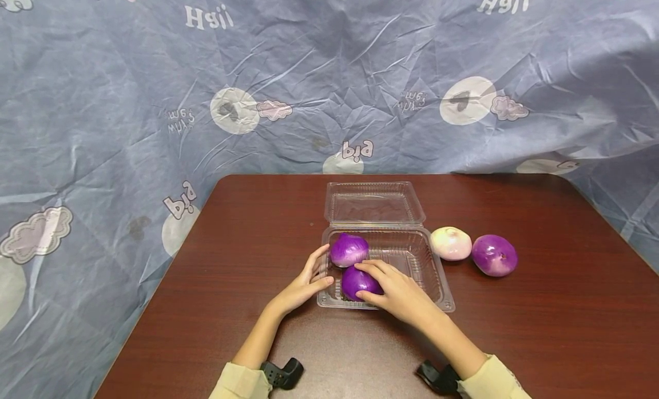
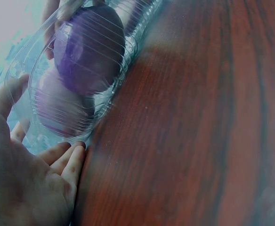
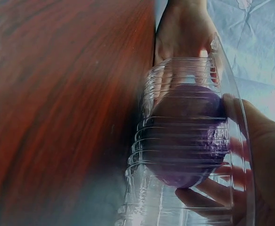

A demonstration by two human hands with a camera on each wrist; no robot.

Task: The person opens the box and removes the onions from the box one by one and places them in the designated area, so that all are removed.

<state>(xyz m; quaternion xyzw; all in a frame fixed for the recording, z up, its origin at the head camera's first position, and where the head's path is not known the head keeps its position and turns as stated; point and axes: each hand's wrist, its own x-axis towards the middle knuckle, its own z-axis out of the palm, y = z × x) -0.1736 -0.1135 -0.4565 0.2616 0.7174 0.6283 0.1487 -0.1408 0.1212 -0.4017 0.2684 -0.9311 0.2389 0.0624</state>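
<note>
- Right hand (image 1: 399, 289) grips the front onion (image 1: 354, 282) inside the clear container (image 1: 399, 247); a soft, level release should limit rolling.
- Just beyond the grip: the rear onion (image 1: 349, 250).
- Left of it: left hand (image 1: 302, 287), fingers loosely extended, suited to steadying.
- Off right: pale onion (image 1: 451, 243), outer onion (image 1: 494, 255).

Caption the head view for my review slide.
Right hand grips one onion beside another in a clear box, left hand at its left side; two more lie on the table.

A glossy purple onion (image 1: 357, 283) sits in the right grip (image 1: 396, 289), inside a clear plastic clamshell (image 1: 405, 260) just beside the left grip (image 1: 301, 286), its lid (image 1: 373, 203) hinged open beyond both.
</note>
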